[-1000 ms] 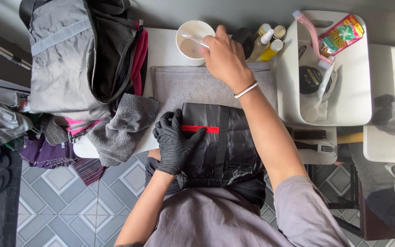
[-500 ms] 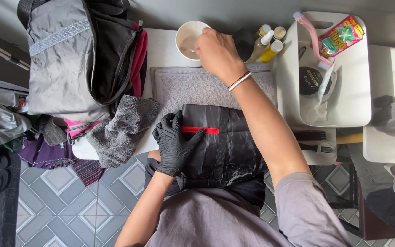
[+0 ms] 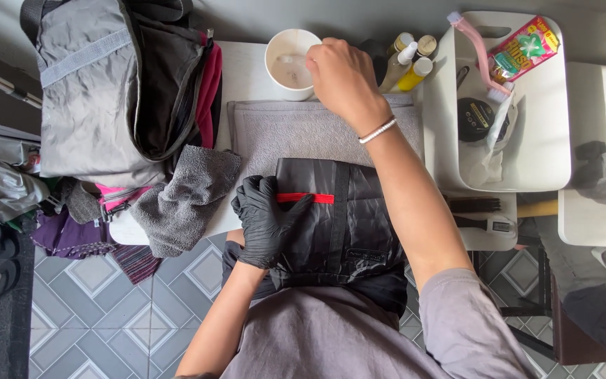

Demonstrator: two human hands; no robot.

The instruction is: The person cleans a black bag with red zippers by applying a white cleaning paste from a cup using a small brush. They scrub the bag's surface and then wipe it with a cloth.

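My gloved left hand (image 3: 264, 219) presses flat on the one black bag (image 3: 334, 221) at the table's six o'clock edge, while my bare right hand (image 3: 341, 78), fingers curled, has slid from over the single cup (image 3: 290, 62) at twelve o'clock toward three bottles (image 3: 408, 60).

A home cleaning corner: patterned floor tiles (image 3: 71, 330), bottles (image 3: 408, 63), white tray (image 3: 548, 168).

Hidden at the bowl
The right hand (image 3: 345, 81) covers whatever its fingertips hold over the white bowl (image 3: 290, 62).
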